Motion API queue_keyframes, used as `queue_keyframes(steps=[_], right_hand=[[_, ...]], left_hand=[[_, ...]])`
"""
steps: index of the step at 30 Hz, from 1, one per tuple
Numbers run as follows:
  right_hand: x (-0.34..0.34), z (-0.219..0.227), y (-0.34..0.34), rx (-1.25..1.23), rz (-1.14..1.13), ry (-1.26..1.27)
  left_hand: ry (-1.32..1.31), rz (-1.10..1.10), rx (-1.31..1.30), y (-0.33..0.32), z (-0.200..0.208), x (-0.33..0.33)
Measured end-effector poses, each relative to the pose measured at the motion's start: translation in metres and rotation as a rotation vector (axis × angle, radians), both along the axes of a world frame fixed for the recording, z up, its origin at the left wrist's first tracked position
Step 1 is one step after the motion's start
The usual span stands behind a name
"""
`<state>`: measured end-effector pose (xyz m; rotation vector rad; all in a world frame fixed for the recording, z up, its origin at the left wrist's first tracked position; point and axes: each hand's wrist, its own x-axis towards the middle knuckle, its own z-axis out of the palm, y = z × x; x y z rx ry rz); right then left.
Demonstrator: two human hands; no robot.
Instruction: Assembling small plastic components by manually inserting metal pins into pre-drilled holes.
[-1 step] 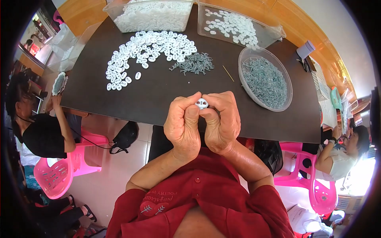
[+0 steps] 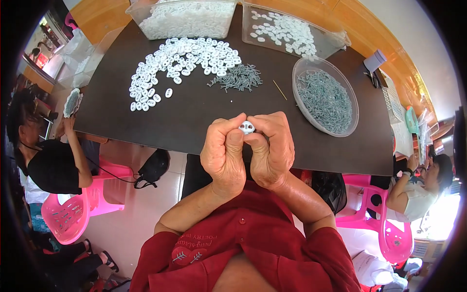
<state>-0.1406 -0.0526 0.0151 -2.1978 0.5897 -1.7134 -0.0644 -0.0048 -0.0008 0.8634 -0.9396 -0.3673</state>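
Note:
Over the near edge of the dark table, I pinch a small white oval plastic piece with dark openings between the thumbs and forefingers of both hands. My left hand grips its left side, and my right hand its right side. The other fingers curl in, partly hidden behind the thumbs. Beyond my hands, many similar white pieces lie in a curved heap, with one piece apart from it. Beside them is a small pile of short grey-green pins.
A round clear tub of grey-green pins stands at the right, near a thin yellowish stick. Two clear bins of white pieces line the far edge. People sit at left and right by pink chairs.

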Motion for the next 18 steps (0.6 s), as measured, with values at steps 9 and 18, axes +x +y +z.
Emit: queue_keyframes(steps=[9, 18], right_hand=[[-0.001, -0.009, -0.008, -0.018, 0.023, 0.043], [-0.001, -0.01, -0.016, -0.069, 0.035, 0.065]], left_hand=[[-0.068, 0.098, 0.017, -0.008, -0.007, 0.0], [-0.093, 0.082, 0.012, -0.015, -0.008, 0.003]])
